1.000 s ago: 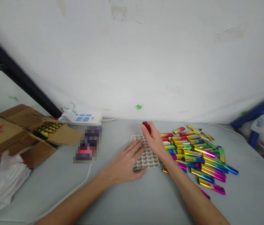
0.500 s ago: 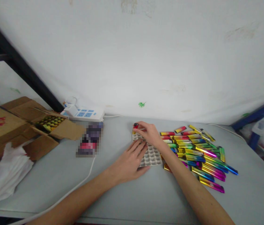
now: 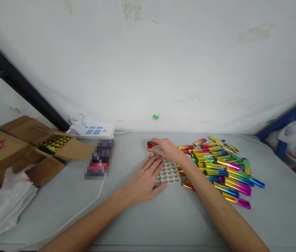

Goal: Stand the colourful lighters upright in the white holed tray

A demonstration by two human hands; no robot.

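A pale tray with rows of small cells lies on the table in front of me. My left hand rests over its left side, fingers stretched out across the cells and thumb along the near edge. At the far left corner of the tray, my right hand pinches a red lighter that stands upright with its black top showing. The lighter's lower end is down at the cells. Right of the tray, partly behind my right forearm, lies a loose pile of shiny multicoloured lighters.
An open cardboard box holding upright lighters stands at left, with a crumpled white bag before it. A white power strip lies against the wall, near a blurred-out phone-like item with a white cable.
My right hand has lowered the red lighter into the tray's far left corner, so less of it shows. My left hand stays over the tray. The camera view has shifted slightly.
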